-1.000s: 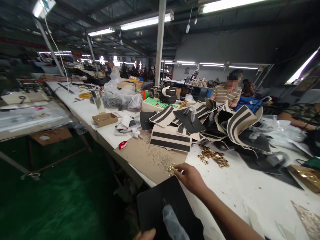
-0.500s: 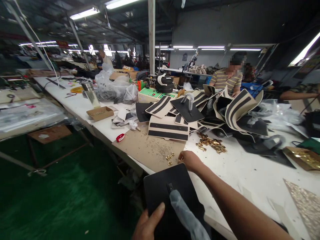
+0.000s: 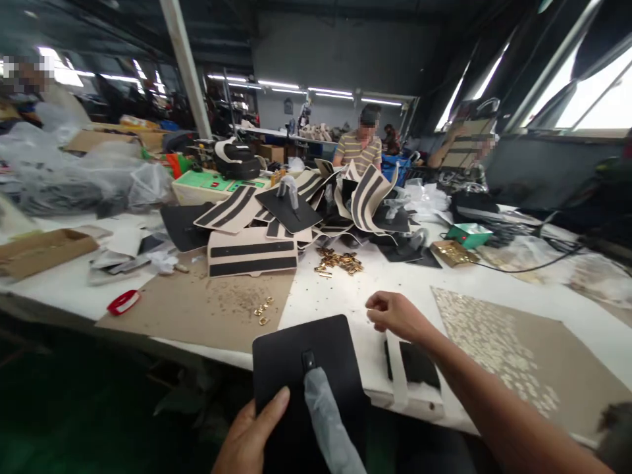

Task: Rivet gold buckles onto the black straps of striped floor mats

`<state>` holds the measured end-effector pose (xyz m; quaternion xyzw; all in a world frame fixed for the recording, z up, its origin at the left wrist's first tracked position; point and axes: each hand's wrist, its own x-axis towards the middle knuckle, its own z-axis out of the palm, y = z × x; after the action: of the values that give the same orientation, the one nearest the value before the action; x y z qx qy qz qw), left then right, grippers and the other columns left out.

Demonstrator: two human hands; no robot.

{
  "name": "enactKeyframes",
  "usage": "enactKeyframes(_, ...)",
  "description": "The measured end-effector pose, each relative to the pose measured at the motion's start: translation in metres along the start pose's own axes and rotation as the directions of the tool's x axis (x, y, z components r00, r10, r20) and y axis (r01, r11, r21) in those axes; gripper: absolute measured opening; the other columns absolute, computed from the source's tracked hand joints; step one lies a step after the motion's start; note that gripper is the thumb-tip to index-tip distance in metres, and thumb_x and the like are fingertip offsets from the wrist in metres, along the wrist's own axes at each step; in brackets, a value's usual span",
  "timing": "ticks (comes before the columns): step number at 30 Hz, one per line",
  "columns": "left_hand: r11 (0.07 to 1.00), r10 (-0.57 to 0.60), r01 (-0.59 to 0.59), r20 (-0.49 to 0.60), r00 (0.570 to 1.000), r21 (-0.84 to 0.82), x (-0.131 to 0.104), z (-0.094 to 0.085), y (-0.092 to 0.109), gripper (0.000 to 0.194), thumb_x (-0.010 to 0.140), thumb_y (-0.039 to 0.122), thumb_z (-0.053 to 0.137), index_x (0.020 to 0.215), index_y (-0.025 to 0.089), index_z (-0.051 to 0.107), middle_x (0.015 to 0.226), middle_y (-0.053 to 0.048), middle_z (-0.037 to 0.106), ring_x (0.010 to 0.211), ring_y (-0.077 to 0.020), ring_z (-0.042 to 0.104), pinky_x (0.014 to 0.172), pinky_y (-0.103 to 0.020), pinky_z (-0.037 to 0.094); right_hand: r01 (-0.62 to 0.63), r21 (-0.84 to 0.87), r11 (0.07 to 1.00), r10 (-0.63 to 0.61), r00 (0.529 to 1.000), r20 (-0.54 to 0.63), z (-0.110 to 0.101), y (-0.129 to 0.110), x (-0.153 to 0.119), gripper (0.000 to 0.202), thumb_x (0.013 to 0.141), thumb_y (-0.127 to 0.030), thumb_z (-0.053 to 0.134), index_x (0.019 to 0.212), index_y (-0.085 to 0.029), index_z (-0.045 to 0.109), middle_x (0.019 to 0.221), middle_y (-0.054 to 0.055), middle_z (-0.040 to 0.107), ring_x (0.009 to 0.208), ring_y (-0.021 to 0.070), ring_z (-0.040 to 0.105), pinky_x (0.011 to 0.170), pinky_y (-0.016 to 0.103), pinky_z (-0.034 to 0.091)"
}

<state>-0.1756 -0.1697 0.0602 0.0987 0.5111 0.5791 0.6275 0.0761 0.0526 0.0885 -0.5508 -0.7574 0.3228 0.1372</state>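
My left hand [image 3: 254,428] grips the lower left side of a black bag panel [image 3: 284,349], thumb on top, at the table's near edge. A handle wrapped in greyish plastic film [image 3: 326,411] is fixed to that panel by a small black tab. My right hand [image 3: 395,316] hovers over the white table just right of the panel, fingers curled together; whatever they hold, if anything, is too small to make out. Several gold rings [image 3: 263,309] lie on a brown board [image 3: 182,316] beyond the panel. Farther back is a heap of gold metal fittings [image 3: 338,261].
Black and beige striped panels [image 3: 251,253] are piled across the table's middle. A red-rimmed tape roll [image 3: 123,302] lies left, near a cardboard tray [image 3: 47,251]. To the right are a board with many small pale pieces [image 3: 494,355] and a green box [image 3: 469,235]. A co-worker [image 3: 359,141] sits behind the pile.
The view has swung to the right. My right hand has moved away from beside the gold rings to the right, over the white table. My left hand still holds the panel.
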Motion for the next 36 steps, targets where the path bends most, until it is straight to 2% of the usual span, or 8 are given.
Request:
enactKeyframes(3, 0.997, -0.07, 0.073, 0.129, 0.989, -0.024, 0.021, 0.036, 0.008, 0.046, 0.079, 0.032, 0.084, 0.12, 0.014, 0.076, 0.115, -0.014, 0.079, 0.122, -0.0421, 0.067, 0.107, -0.052, 0.054, -0.061, -0.022, 0.998, 0.058, 0.988, -0.144, -0.029, 0.052, -0.05, 0.014, 0.083, -0.026, 0.057, 0.092, -0.021, 0.066, 0.073, -0.001, 0.069, 0.066, 0.0173, 0.068, 0.062, 0.026, 0.049)
enactKeyframes(6, 0.996, -0.093, 0.094, 0.207, 0.974, 0.005, 0.049, 0.071, 0.01, 0.043, 0.08, 0.029, 0.083, 0.12, 0.013, 0.075, 0.113, -0.015, 0.08, 0.119, -0.0406, 0.069, 0.106, -0.05, 0.054, -0.021, -0.199, 0.98, -0.023, 0.976, -0.216, -0.032, 0.086, -0.08, 0.014, 0.083, -0.026, 0.057, 0.092, -0.024, 0.068, 0.074, -0.001, 0.069, 0.067, 0.0176, 0.065, 0.065, 0.028, 0.046)
enactKeyframes(10, 0.989, -0.147, 0.135, 0.267, 0.952, 0.063, 0.087, 0.097, 0.001, 0.041, 0.084, 0.029, 0.08, 0.118, 0.008, 0.073, 0.109, -0.018, 0.08, 0.111, -0.0393, 0.074, 0.102, -0.051, 0.057, 0.174, -0.496, 0.851, -0.228, 0.972, -0.05, -0.022, 0.095, -0.086, 0.025, 0.091, -0.018, 0.051, 0.1, -0.027, 0.073, 0.091, 0.003, 0.072, 0.08, 0.018, 0.066, 0.071, 0.027, 0.044)
enactKeyframes(12, 0.981, -0.191, 0.176, 0.281, 0.94, 0.079, 0.1, 0.098, -0.004, 0.041, 0.087, 0.029, 0.078, 0.12, 0.007, 0.072, 0.106, -0.019, 0.08, 0.105, -0.0387, 0.076, 0.098, -0.052, 0.059, 0.269, -0.529, 0.805, -0.281, 0.958, 0.059, -0.021, 0.093, -0.084, 0.032, 0.091, -0.014, 0.049, 0.105, -0.028, 0.075, 0.097, 0.004, 0.072, 0.089, 0.019, 0.067, 0.072, 0.026, 0.044)
enactKeyframes(15, 0.977, -0.214, 0.202, 0.284, 0.935, 0.071, 0.109, 0.094, -0.009, 0.043, 0.089, 0.029, 0.076, 0.126, 0.008, 0.07, 0.108, -0.018, 0.08, 0.102, -0.0368, 0.077, 0.098, -0.05, 0.059, 0.341, -0.462, 0.819, -0.32, 0.939, 0.126, -0.024, 0.093, -0.084, 0.039, 0.091, -0.013, 0.051, 0.115, -0.031, 0.075, 0.105, 0.005, 0.073, 0.097, 0.02, 0.066, 0.078, 0.027, 0.046)
enactKeyframes(20, 0.984, -0.175, 0.18, 0.305, 0.936, 0.01, 0.111, 0.09, -0.011, 0.048, 0.089, 0.028, 0.076, 0.133, 0.01, 0.066, 0.118, -0.017, 0.078, 0.113, -0.0358, 0.073, 0.103, -0.046, 0.057, 0.304, -0.343, 0.889, -0.307, 0.95, 0.047, -0.025, 0.103, -0.091, 0.041, 0.093, -0.022, 0.056, 0.129, -0.032, 0.07, 0.113, 0.006, 0.075, 0.102, 0.0224, 0.067, 0.089, 0.032, 0.05)
enactKeyframes(29, 0.989, -0.137, 0.146, 0.283, 0.949, -0.009, 0.108, 0.094, -0.011, 0.052, 0.086, 0.024, 0.078, 0.135, 0.011, 0.066, 0.118, -0.016, 0.078, 0.115, -0.0352, 0.072, 0.106, -0.044, 0.056, -0.004, -0.278, 0.961, -0.045, 0.985, -0.168, -0.009, 0.103, -0.088, 0.016, 0.091, -0.038, 0.063, 0.088, -0.03, 0.076, 0.094, 0.001, 0.073, 0.083, 0.0194, 0.069, 0.073, 0.03, 0.047)
enactKeyframes(36, 0.99, -0.134, 0.142, 0.302, 0.944, -0.005, 0.109, 0.09, -0.014, 0.045, 0.087, 0.025, 0.077, 0.129, 0.009, 0.069, 0.121, -0.017, 0.077, 0.119, -0.036, 0.07, 0.106, -0.044, 0.056, 0.029, -0.128, 0.991, -0.044, 0.992, -0.117, -0.007, 0.108, -0.079, 0.019, 0.092, -0.032, 0.06, 0.091, -0.031, 0.078, 0.099, 0.0, 0.074, 0.093, 0.0206, 0.07, 0.084, 0.031, 0.049)
